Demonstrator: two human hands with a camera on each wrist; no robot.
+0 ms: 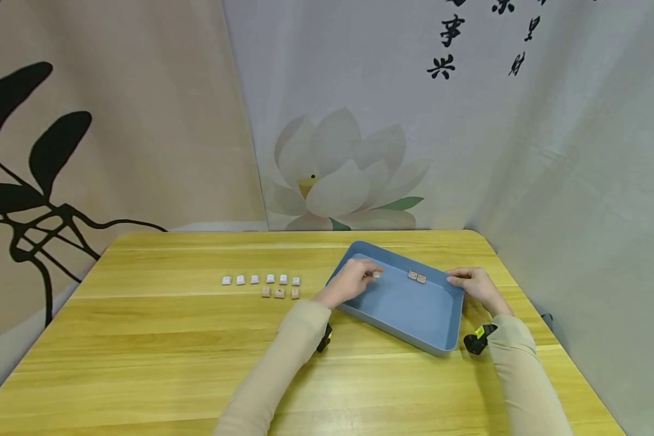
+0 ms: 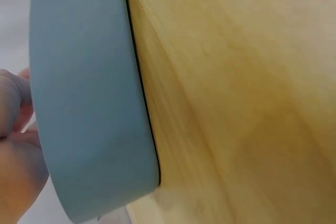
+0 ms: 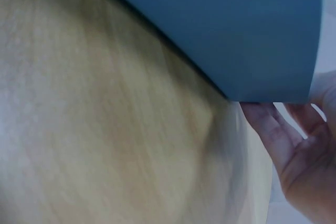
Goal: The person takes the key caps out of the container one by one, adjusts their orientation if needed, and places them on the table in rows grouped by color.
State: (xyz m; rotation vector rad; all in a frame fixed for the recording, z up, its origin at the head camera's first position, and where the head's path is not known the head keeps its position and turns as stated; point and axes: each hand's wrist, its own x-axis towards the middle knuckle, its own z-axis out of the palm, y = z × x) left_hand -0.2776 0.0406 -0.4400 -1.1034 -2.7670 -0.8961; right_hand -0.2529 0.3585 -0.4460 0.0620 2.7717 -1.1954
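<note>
My left hand (image 1: 354,280) reaches over the left part of a shallow blue tray (image 1: 398,330). Between its thumb and fingertips it pinches a small pale block (image 1: 376,274), shaped like a keycap. Two pinkish-brown marked blocks (image 1: 416,277) sit side by side in the tray near its far wall. At the tray's right corner, my right hand (image 1: 476,284) grips the rim; the right wrist view shows its fingers (image 3: 270,127) against the outer side and underside. In the left wrist view, the tray wall (image 2: 89,93) partly hides the left hand (image 2: 18,129).
Left of the tray on the wooden table (image 1: 158,339), a row of several white blocks (image 1: 255,279) lies behind a shorter row of pinkish blocks (image 1: 280,293). A printed curtain (image 1: 360,72) hangs behind the table's far edge.
</note>
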